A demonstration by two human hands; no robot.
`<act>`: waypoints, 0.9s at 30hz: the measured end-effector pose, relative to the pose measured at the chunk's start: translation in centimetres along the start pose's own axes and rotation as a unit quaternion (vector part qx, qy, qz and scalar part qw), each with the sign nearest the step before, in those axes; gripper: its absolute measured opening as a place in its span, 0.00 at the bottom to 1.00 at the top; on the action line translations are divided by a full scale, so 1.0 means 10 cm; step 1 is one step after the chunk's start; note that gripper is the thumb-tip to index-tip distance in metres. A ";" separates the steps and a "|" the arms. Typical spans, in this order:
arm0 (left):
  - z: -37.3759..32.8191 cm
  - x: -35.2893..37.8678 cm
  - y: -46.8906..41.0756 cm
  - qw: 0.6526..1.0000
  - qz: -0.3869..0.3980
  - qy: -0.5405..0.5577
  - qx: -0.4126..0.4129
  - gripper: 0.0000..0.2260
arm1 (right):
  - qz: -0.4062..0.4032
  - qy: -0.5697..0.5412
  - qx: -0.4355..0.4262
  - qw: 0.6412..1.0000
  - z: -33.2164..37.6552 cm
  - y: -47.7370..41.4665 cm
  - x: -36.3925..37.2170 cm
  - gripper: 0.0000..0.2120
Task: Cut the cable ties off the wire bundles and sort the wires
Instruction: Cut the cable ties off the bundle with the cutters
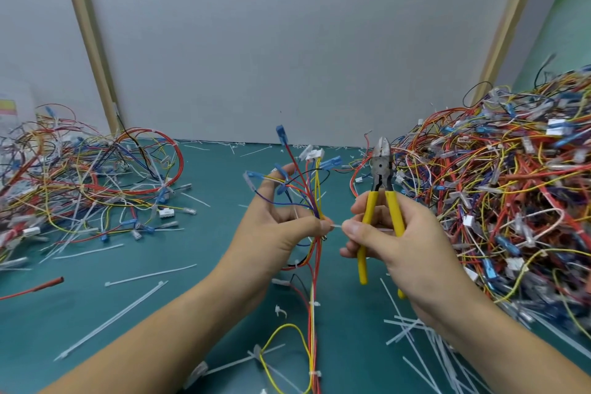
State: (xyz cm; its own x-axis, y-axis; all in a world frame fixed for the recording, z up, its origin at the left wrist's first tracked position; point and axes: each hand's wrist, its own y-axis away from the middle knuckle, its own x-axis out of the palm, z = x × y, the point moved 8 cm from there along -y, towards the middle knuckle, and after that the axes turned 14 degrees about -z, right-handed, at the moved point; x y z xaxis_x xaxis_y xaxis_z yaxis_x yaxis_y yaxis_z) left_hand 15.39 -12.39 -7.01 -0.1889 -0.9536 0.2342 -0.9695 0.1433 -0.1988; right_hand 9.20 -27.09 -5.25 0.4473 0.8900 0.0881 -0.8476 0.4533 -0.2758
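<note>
Trailing over the near edge of the teal bench (80,313), the lower red, yellow and white strands of a multicoloured wire bundle (315,198) are seen, with white plastic cut ties (150,274) scattered around them. Farther in, the bundle is pinched at its waist between thumb and curled fingers of the left hand (281,233); its blue and white connector ends fan upward. Just right of it, yellow-handled steel side cutters (382,176) are gripped by the right hand (412,233), nose up, jaws together. A thin pale cable tie (335,226) is nipped at the right thumb tip and reaches the left thumb. Toward the back left corner a loose heap of wires (80,176) is noted; a taller tangled heap (499,189) fills the right edge. A grey wall panel (287,41) closes the back edge.
</note>
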 end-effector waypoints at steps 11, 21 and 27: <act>-0.06 0.00 0.01 0.998 0.056 0.000 0.011 0.34 | -0.036 -0.008 0.011 0.999 -0.02 -0.07 -0.11 0.07; -0.11 -0.07 -0.05 0.999 0.021 -0.008 0.029 0.35 | -0.069 0.100 -0.072 0.990 0.14 -0.10 -0.24 0.07; -0.22 -0.27 -0.12 0.995 -0.072 0.034 0.059 0.32 | 0.016 0.320 -0.211 0.924 0.19 0.03 -0.06 0.14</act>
State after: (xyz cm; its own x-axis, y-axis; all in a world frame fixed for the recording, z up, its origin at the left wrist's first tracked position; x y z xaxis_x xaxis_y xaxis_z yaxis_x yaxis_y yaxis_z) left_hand 16.75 -9.41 -5.35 -0.0625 -0.9415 0.3313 -0.9632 -0.0301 -0.2671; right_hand 8.16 -27.37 -3.60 0.6147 0.6309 -0.4734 -0.7378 0.2477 -0.6279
